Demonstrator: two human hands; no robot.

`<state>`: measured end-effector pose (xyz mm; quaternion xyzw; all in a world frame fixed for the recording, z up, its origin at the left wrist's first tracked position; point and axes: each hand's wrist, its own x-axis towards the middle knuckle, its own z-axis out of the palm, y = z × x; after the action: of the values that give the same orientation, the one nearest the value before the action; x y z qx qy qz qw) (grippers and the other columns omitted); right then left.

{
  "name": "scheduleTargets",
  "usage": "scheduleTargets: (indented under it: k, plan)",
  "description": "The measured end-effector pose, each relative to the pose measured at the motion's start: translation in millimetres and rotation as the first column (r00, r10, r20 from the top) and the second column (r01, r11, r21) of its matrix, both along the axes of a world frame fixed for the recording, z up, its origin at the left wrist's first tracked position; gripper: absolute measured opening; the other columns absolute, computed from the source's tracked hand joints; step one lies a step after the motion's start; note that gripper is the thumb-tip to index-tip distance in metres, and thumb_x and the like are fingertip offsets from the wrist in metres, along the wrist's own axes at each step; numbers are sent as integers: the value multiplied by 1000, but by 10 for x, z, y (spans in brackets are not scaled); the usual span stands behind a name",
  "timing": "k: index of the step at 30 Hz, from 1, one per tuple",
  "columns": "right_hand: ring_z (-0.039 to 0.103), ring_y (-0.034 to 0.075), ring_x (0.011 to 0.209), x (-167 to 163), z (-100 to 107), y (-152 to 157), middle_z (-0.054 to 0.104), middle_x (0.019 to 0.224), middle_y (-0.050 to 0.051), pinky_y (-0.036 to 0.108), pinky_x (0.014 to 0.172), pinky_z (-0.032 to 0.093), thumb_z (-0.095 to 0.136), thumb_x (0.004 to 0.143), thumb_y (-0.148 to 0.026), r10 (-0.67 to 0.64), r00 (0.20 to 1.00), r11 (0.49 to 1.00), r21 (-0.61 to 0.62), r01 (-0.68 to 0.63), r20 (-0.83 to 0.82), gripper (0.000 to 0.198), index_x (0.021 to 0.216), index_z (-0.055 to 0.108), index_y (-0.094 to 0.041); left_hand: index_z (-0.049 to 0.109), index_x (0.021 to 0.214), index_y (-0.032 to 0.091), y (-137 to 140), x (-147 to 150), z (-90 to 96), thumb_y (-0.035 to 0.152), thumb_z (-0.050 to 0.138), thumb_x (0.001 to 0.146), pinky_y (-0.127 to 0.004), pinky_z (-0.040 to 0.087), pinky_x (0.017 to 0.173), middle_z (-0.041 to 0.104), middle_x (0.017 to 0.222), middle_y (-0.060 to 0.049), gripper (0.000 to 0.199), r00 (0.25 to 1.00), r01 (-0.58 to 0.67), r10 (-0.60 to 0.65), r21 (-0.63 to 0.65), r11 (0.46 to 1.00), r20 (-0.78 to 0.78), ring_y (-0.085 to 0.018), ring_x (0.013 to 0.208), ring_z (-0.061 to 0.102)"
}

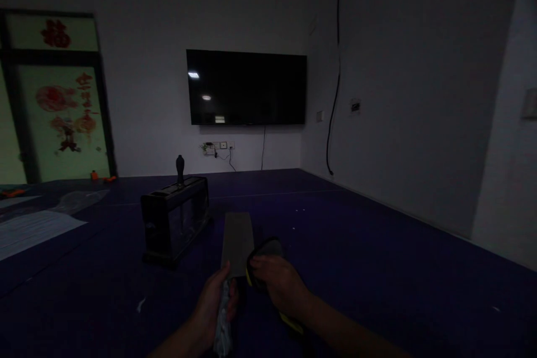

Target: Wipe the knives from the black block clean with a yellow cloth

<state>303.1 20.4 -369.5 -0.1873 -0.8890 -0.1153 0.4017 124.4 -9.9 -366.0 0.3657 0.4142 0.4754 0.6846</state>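
Observation:
In the head view, my left hand (pixel 211 306) is closed around the handle of a broad rectangular kitchen cleaver (pixel 238 238). Crinkled, greyish wrapping (pixel 224 321) covers that handle and hangs below my fingers. The blade points away from me, its flat side facing up. Pressed to the blade's right edge is a dark grey cloth (pixel 271 247) with yellow edging, held in my right hand (pixel 283 285). Part of the cloth hangs under my right wrist. Left of the blade stands a black knife block (pixel 176 221) with clear sides, a dark knife handle (pixel 180 166) sticking up from its top.
Everything rests on a dark blue surface (pixel 377 291). White sheets (pixel 37 229) and clear plastic (pixel 79 200) lie at the left, with small orange items (pixel 94 175) farther back. Small white scraps (pixel 141 305) dot the surface. A wall-mounted television (pixel 247 88) hangs beyond.

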Motion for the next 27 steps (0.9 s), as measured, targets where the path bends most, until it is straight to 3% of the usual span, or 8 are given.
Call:
scheduleTargets:
  k: [9,19,27]
  plan:
    - [57,19,110,21,12,-17,63,115,13,34,92,49,35,72,-2,-51,998,999,1,51,31,44,104,64,-12,43,48,17,37,-29,-56,63,46,77,-18,12,32,34,33,5,54,998,57,-57,31,998,23,-4,25,24]
    - [53,19,115,5,-65,62,59,120,14,34,97,46,34,72,0,-91,996,996,12,91,11,47,109,62,-9,44,48,17,35,-25,-57,61,50,75,-18,13,29,36,32,5,52,999,40,-40,16,999,14,-5,24,26]
    - [57,18,110,9,-16,27,64,114,13,31,93,49,34,74,-3,-32,999,998,48,31,18,42,103,65,-10,43,46,17,69,-31,-80,65,47,74,-18,13,31,36,30,4,55,996,67,-68,10,998,49,-5,24,28]
